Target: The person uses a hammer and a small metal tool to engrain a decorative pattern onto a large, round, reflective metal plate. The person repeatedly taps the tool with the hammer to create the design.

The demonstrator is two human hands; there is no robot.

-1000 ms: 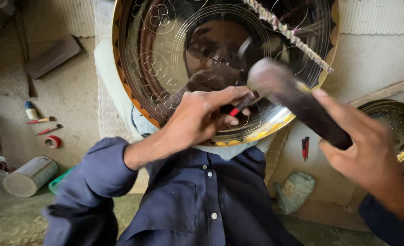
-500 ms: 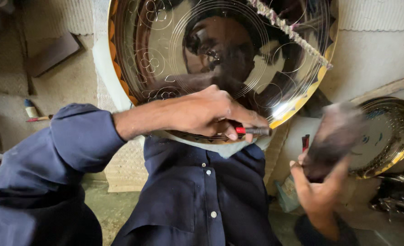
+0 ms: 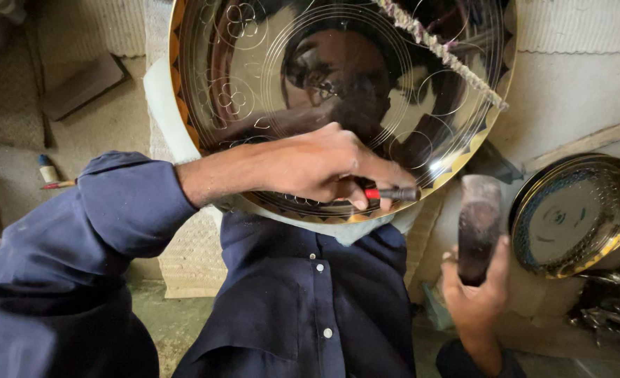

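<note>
Far left, nine o'clock: a small bottle with a blue cap stands on the floor, a red-tipped pencil-like stick lying just beside it.
Upper left, ten o'clock: a flat dark slab lies on the woven mat.
Sleeve: the dark blue sleeve of the left arm crosses from the lower left toward the middle.
Big tray: a large round polished metal tray, engraved with circles and flowers and rimmed with a gold and black border, fills the top from eleven to one o'clock; it rests against the person's chest.
Cord: a braided cord runs slantwise over the tray's upper right.
Left hand: at centre, fingers curled and pinching a chisel with a red band, which lies on the tray's lower rim, pointing toward three o'clock.
Right hand: at five o'clock, closed round the handle of a dark hammer, its blurred head raised just right of the chisel, apart from it.
Small tray: at three o'clock a smaller engraved tray leans on the wall, a wooden strip above it.
</note>
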